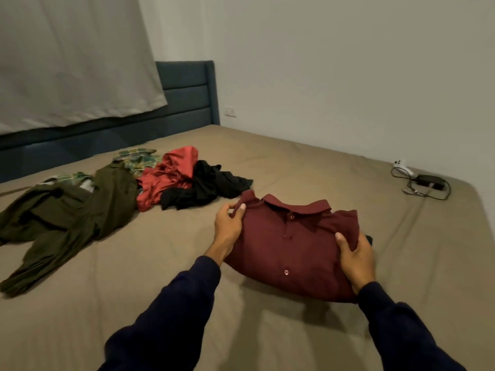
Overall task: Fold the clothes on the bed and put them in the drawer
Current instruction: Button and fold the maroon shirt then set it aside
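maroon shirt [292,245] lies folded, collar up and buttons showing, on the near right part of the bed [294,162], apart from the unfolded heap. left hand [229,226] pinches the shirt's left shoulder edge, thumb on top and fingers curled under the cloth; right hand [356,257] grips the right side, thumb pressed on the front, fingers wrapped beneath. judged step: squaring up or lifting the folded shirt for the drawer; no drawer in view. to do it well: slide both palms flat underneath before lifting, keep the two sides level so the tucked sleeves do not slip out, and support the lower hem, which looks rounded and loose. risk: a lift by the shoulder pinch alone would let the fold sag open. remaining, well to the left: olive garment [67,218], plaid shirt [136,158], red garment [171,175], black garment [206,186], all crumpled and overlapping. a cable and adapter [426,183] sit near the far right edge.
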`<state>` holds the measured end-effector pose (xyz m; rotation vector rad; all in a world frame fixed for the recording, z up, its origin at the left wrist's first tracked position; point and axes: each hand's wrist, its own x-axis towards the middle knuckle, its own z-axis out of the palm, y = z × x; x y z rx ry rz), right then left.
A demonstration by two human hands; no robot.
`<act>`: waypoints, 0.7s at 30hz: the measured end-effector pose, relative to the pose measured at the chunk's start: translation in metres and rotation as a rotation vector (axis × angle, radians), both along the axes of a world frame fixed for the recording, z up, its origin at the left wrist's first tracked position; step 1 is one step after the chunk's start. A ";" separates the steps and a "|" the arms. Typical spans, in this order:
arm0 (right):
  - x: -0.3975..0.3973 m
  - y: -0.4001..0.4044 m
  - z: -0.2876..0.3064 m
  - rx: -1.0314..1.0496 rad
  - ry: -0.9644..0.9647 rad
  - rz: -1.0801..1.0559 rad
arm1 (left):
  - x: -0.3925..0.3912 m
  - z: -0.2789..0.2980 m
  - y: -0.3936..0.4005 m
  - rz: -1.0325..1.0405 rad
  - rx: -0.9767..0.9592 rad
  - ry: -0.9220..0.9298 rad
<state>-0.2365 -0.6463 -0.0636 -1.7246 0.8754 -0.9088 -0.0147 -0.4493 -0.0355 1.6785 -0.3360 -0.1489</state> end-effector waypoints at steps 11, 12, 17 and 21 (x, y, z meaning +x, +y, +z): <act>-0.009 -0.118 -0.067 0.420 0.118 -0.110 | 0.029 -0.068 -0.139 -0.281 0.553 0.092; -0.009 -0.123 -0.081 0.474 0.141 -0.104 | 0.031 -0.082 -0.138 -0.285 0.655 0.101; -0.009 -0.121 -0.088 0.393 0.234 -0.085 | 0.035 -0.113 -0.120 -0.328 0.730 0.101; -0.008 -0.117 -0.072 0.290 0.343 -0.145 | 0.036 -0.106 -0.114 -0.196 0.889 -0.154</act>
